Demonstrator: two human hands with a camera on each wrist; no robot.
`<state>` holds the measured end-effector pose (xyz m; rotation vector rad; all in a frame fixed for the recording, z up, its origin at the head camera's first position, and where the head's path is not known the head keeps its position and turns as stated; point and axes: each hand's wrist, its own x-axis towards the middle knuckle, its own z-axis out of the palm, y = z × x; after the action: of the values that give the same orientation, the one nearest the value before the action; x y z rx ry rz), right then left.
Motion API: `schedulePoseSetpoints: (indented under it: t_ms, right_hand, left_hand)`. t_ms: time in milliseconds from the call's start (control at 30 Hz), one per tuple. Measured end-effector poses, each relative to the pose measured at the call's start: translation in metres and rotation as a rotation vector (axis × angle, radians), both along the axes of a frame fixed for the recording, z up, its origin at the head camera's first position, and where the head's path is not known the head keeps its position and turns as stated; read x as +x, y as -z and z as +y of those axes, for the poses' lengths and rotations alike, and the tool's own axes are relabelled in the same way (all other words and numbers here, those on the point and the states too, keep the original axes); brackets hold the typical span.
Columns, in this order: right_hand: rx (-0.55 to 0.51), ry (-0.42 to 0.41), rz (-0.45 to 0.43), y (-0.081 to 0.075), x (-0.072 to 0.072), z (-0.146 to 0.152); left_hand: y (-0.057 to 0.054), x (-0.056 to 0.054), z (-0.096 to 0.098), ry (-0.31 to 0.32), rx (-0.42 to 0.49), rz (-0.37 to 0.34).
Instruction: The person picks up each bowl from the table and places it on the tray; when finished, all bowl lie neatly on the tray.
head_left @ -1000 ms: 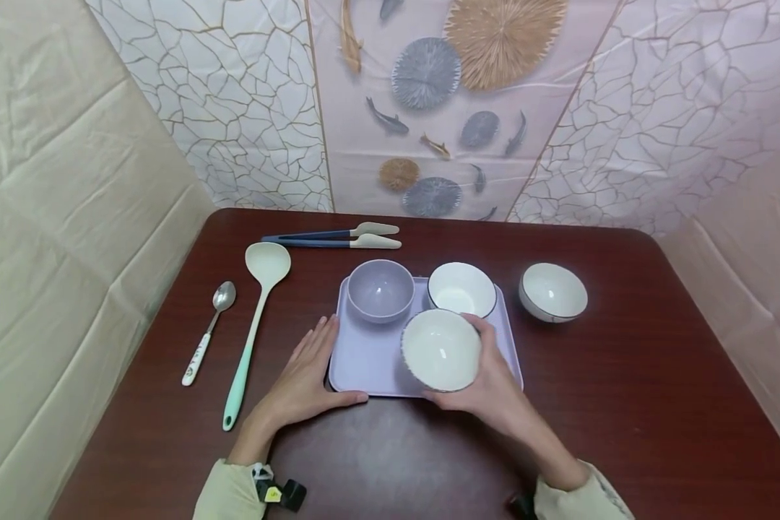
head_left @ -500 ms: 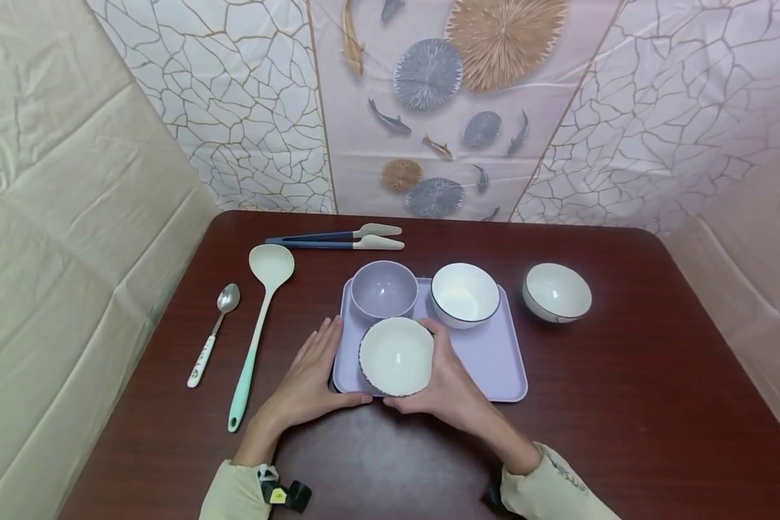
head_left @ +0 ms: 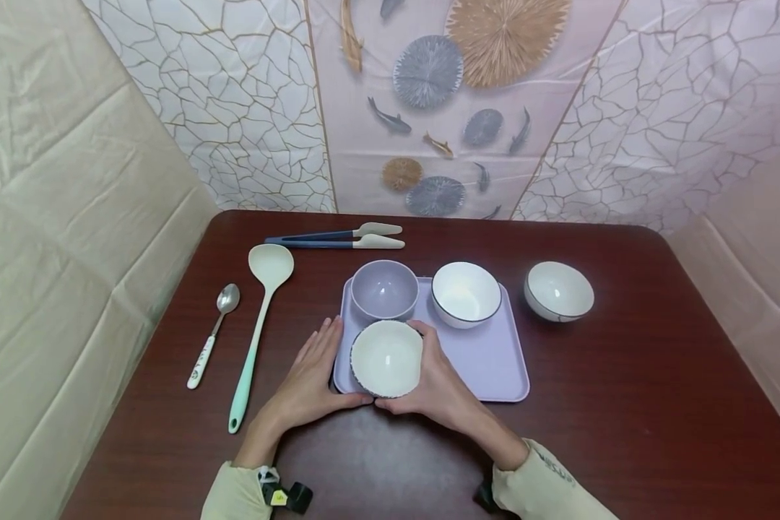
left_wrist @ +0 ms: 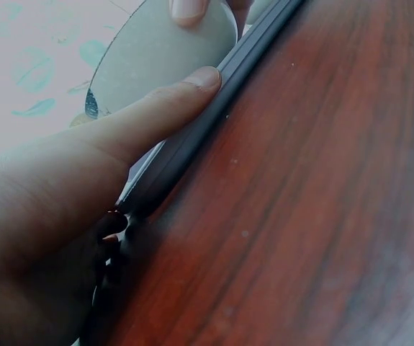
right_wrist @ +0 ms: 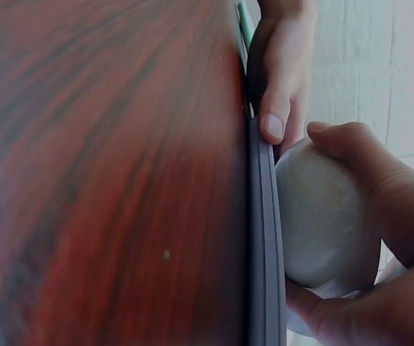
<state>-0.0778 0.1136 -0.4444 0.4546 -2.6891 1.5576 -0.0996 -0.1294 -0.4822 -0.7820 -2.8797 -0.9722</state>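
My right hand [head_left: 438, 383] grips a white bowl [head_left: 386, 359] with a dark patterned rim by its right side, at the front left of the lilac tray [head_left: 481, 368]. In the right wrist view the bowl [right_wrist: 325, 216] sits against the tray, thumb and fingers around it. My left hand [head_left: 308, 375] rests on the tray's left front corner, fingers straight along the left edge and thumb on the front edge. Behind the held bowl stands a purple bowl [head_left: 385, 290]. A white bowl with a dark rim [head_left: 466, 295] is at the tray's back right.
Right of the tray, another white bowl [head_left: 559, 292] stands on the brown table [head_left: 624, 404]. To the left lie a ladle [head_left: 253, 339] with a mint handle and a metal spoon [head_left: 213, 336]. Blue-handled tongs [head_left: 334, 237] lie at the back.
My right hand has carried the white bowl leftward, from the tray's front middle to its front left. The left hand has stayed at the tray corner.
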Motion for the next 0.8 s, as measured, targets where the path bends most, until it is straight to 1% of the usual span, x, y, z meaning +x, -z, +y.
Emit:
schedulePoseSetpoints:
  t_ms: [133, 233, 367, 467, 533, 600, 667, 700, 733, 800]
  right_hand:
    - [0.013, -0.01, 0.017, -0.001, 0.0, -0.001]
    - [0.059, -0.006, 0.061, -0.004, 0.002, 0.0]
    - [0.127, 0.003, 0.128, -0.013, 0.005, 0.005]
    - [0.093, 0.009, 0.18, -0.025, 0.004, 0.014]
    - [0.06, 0.039, 0.249, -0.036, 0.001, 0.029]
    - [0.035, 0.098, 0.325, -0.048, -0.006, 0.052]
    - [0.049, 0.222, 0.373, -0.058, -0.015, 0.081]
    - [0.071, 0.296, 0.381, -0.062, -0.019, 0.097]
    - [0.102, 0.366, 0.369, -0.065, -0.024, 0.113]
    - [0.2, 0.479, 0.286, -0.066, -0.033, 0.143]
  left_hand:
    - [-0.002, 0.0, 0.0, -0.001, -0.004, -0.01]
    - [-0.003, 0.0, 0.0, -0.002, -0.007, -0.018]
    - [-0.002, 0.001, 0.0, -0.006, -0.001, -0.02]
    - [0.0, 0.003, 0.0, -0.011, 0.006, -0.015]
    - [0.001, 0.003, 0.0, -0.013, 0.012, -0.014]
    - [0.001, 0.003, 0.0, -0.011, 0.019, -0.007]
    - [0.002, 0.002, -0.001, -0.009, 0.021, 0.001]
    - [0.002, 0.001, -0.001, -0.007, 0.023, 0.005]
    - [0.002, 0.001, -0.001, -0.006, 0.02, 0.007]
    - [0.001, 0.0, -0.002, -0.006, 0.016, 0.004]
